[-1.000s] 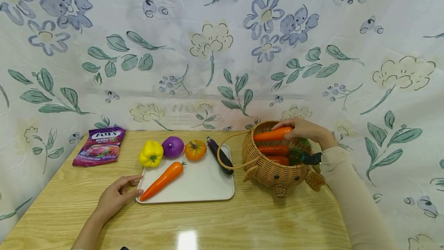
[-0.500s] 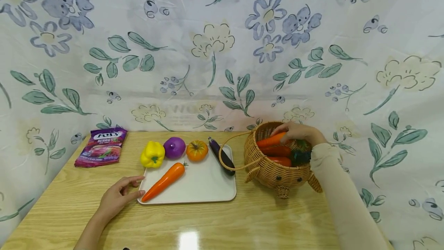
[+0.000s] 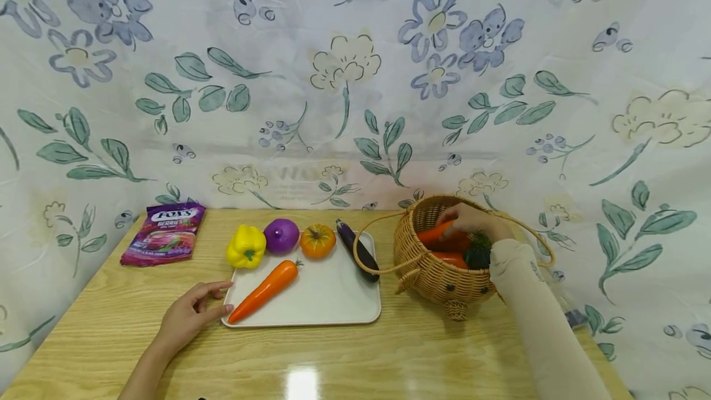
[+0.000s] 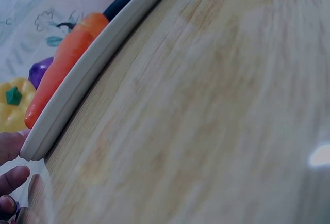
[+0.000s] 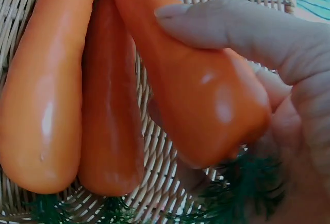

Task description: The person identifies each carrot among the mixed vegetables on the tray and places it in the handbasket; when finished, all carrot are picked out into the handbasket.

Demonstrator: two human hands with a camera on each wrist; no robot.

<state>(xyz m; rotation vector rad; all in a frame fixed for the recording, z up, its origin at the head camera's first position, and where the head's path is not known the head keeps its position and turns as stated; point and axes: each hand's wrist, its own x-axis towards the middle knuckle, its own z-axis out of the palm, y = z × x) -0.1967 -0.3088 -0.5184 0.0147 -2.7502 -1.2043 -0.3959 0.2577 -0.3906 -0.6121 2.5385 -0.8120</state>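
My right hand [image 3: 466, 222] is inside a woven basket [image 3: 444, 286] with an animal face. It grips a carrot [image 5: 206, 90], thumb on top and fingers beneath, as the right wrist view shows. Two other carrots, a nearer one [image 5: 44, 90] and a middle one [image 5: 111, 105], lie beside it in the basket. My left hand [image 3: 189, 313] rests at the left edge of a white tray [image 3: 322, 301], fingertips touching the rim with its fingers loosely bent. On the tray lies another carrot [image 3: 266, 289], close to that hand's thumb.
Along the tray's back are a yellow bell pepper [image 3: 246, 247], a purple onion [image 3: 281, 236] and an orange tomato-like vegetable [image 3: 318, 241]. An eggplant [image 3: 355, 250] lies at its right, under the basket's left handle [image 3: 363, 261]. A purple candy bag [image 3: 163, 233] lies back left.
My right hand has gone lower into the basket with the carrot, which now sits deeper. The basket's right handle has come into view beside the wrist. My left hand stays at the tray.
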